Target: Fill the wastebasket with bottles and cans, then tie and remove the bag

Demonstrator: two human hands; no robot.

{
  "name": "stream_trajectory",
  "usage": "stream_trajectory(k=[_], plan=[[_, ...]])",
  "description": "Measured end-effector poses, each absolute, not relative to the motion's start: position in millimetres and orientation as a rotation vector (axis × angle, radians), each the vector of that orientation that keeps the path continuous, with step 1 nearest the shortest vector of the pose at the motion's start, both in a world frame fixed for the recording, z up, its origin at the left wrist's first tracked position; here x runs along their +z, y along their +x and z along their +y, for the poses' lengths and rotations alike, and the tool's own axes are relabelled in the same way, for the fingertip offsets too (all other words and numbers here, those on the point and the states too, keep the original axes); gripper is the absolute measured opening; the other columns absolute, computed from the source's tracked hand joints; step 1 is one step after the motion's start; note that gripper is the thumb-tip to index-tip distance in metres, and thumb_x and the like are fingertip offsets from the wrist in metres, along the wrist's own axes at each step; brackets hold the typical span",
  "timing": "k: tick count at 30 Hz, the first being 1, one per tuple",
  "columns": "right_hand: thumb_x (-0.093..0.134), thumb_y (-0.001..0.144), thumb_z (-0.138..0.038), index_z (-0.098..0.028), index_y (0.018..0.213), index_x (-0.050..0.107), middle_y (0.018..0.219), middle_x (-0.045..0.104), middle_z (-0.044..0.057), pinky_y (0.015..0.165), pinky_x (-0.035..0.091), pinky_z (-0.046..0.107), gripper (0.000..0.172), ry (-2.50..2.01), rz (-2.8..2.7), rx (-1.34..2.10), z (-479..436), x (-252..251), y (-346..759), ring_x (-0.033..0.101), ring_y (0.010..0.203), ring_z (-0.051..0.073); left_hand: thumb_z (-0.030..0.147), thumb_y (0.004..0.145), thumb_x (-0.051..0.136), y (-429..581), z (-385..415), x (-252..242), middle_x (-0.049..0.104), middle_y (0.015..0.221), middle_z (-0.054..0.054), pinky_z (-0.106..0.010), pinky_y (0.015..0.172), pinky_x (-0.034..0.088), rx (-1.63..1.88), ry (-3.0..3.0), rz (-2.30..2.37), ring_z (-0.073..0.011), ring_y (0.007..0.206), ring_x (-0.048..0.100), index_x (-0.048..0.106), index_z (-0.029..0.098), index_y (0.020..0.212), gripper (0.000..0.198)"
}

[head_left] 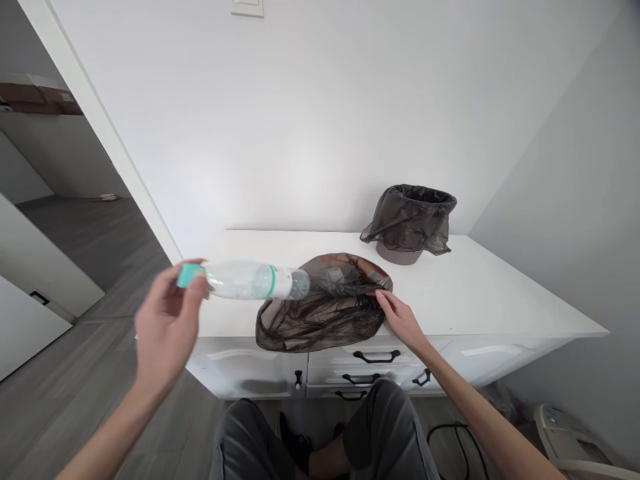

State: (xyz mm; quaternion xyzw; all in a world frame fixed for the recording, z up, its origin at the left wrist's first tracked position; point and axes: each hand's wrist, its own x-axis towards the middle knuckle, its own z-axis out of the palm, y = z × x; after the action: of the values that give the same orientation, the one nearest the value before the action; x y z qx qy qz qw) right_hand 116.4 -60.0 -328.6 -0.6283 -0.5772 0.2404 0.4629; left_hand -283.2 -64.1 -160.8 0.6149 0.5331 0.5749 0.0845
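My left hand (167,327) is raised to the left of the cabinet and pinches a clear plastic bottle (247,281) by its teal cap end. The bottle lies sideways in the air, its bottom pointing toward a dark semi-transparent trash bag (315,310). That bag lies on the white cabinet top (480,293) near the front edge, with some rubbish inside. My right hand (400,319) grips the bag's rim on its right side, fingers closed on the plastic.
A small bin lined with a dark bag (411,223) stands at the back of the cabinet against the wall. Drawers with black handles (376,357) face me below. My knees are under the front edge. A white appliance (575,440) sits on the floor at right.
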Motion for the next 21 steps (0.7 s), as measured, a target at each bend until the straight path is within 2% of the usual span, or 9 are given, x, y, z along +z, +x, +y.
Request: stream_trajectory(k=[3,5,11,16,18,21], plan=[[0.043,0.099,-0.069,-0.023,0.125,0.070,0.129,0.074,0.012,0.103,0.051,0.042,0.059,-1.516,-1.421,0.599,-59,-329,117,0.068,0.118,0.029,0.053,0.097,0.062,-289,-39,-134,0.074,0.116,-0.002,-0.032,0.085,0.057,1.947,1.854,1.602,-0.0166,0.090,0.067,0.071,0.025,0.120,0.038],[0.045,0.099,-0.069,-0.022,0.122,0.070,0.127,0.075,0.012,0.101,0.052,0.041,0.058,-1.509,-1.414,0.593,-59,-330,117,0.070,0.115,0.028,0.050,0.095,0.064,-290,-12,-127,0.073,0.115,-0.003,-0.031,0.087,0.056,1.941,1.952,1.615,-0.0149,0.090,0.065,0.071,0.022,0.121,0.038],[0.048,0.099,-0.065,-0.021,0.121,0.068,0.124,0.076,0.013,0.100,0.053,0.040,0.053,-1.501,-1.406,0.576,-56,-335,119,0.071,0.113,0.028,0.050,0.091,0.066,-292,77,-138,0.065,0.097,-0.002,-0.028,0.077,0.049,1.618,2.148,1.706,-0.0155,0.081,0.058,0.072,0.021,0.109,0.035],[0.050,0.099,-0.063,-0.022,0.119,0.068,0.123,0.077,0.012,0.103,0.052,0.040,0.049,-1.441,-1.412,0.634,-54,-331,120,0.072,0.114,0.027,0.057,0.089,0.065,-292,113,-148,0.049,0.068,0.002,-0.031,0.065,0.038,1.239,2.098,1.905,-0.0164,0.064,0.045,0.064,0.021,0.082,0.037],[0.050,0.099,-0.063,-0.022,0.116,0.068,0.123,0.077,0.012,0.104,0.051,0.040,0.048,-1.422,-1.405,0.670,-53,-329,120,0.071,0.116,0.027,0.059,0.087,0.065,-288,119,-152,0.048,0.069,0.002,-0.031,0.065,0.037,1.197,2.093,1.910,-0.0172,0.065,0.044,0.066,0.021,0.087,0.038],[0.051,0.099,-0.062,-0.023,0.116,0.067,0.125,0.076,0.012,0.106,0.050,0.041,0.046,-1.421,-1.404,0.706,-51,-330,121,0.070,0.119,0.028,0.061,0.083,0.067,-280,122,-158,0.052,0.081,-0.003,-0.032,0.074,0.043,1.254,2.044,1.998,-0.0222,0.079,0.052,0.070,0.020,0.109,0.049]])
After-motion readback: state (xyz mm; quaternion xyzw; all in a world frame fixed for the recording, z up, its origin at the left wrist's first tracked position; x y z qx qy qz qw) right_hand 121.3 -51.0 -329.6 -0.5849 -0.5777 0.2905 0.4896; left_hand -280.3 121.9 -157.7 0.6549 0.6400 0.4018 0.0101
